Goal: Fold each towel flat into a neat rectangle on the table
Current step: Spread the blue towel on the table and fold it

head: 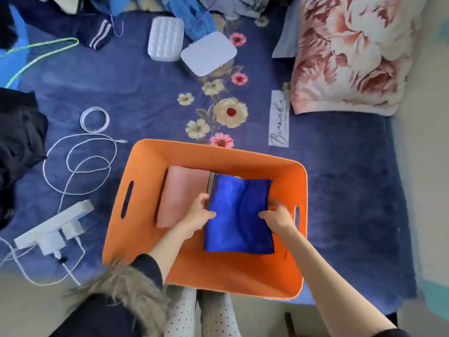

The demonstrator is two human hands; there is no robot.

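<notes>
Nearest of all is the fur-trimmed dark sleeve (126,285) on the person's left arm, with dotted trouser legs (199,312) showing below the near wall of the orange bin (150,161), which stands on a blue flowered blanket (145,93). Inside the bin a bright blue towel (239,215), folded into a fairly tidy rectangle though its top surface ripples a little, sits on top of other folded cloth whose edges peek out at its far-left corner. The left hand (198,212) grips the blue towel's left edge, thumb on top and fingers curled round it; the right hand (279,217) pinches the right edge the same way. Just beside it, on the left, lies a pink towel (183,195), also folded flat into a long rectangle. So two towels at least look finished and stowed, and I would judge the blue one is either being set down or lifted; which, I cannot tell. Loose garments (194,10) are heaped at the far edge of the blanket, but whether any are towels waiting to be folded is unclear. White cables (80,161), a power strip (53,227) and a flowered pillow (352,52) lie round about.
</notes>
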